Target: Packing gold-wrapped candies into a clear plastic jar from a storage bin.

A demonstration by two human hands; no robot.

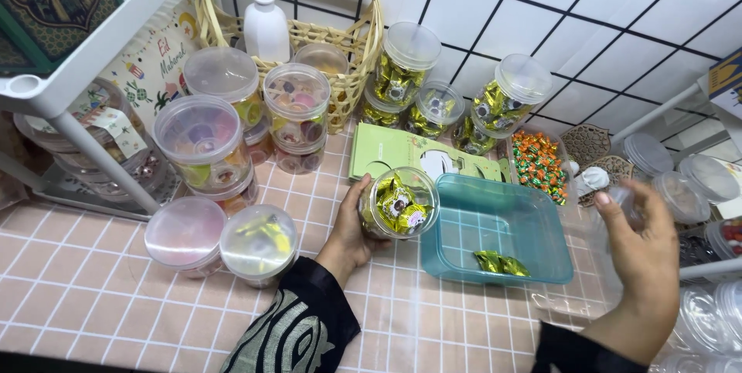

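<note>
Black sleeve with pale grey embroidery, lowest in view, leads to the left hand, whose fingers wrap the side of a round clear plastic jar. Jar: no lid on, tilted toward the camera, part-filled with gold-foil wrapped sweets; held above the pink grid-patterned table cover, just left of the tray.

Right hand: raised at the right, fingers curled around a clear plastic lid; the lid is blurred and how firmly it is held cannot be told.

Teal translucent rectangular plastic tray: between the hands, holding two or three gold-wrapped sweets at its near wall.

Lidded clear jars of mixed coloured sweets: six or more, stacked at left, two lying nearest the sleeve.

Lidded clear jars of gold-wrapped sweets: about five, stacked behind the tray.

Light green flat carton: behind the held jar, with pale cut-out shapes.

Clear tub of orange and green wrapped sweets: right of the carton.

Woven straw basket with handle: rear, holding a white bottle.

Empty clear jars and lids: far right, count unclear.

White shelf rack: left, over further jars.
</note>
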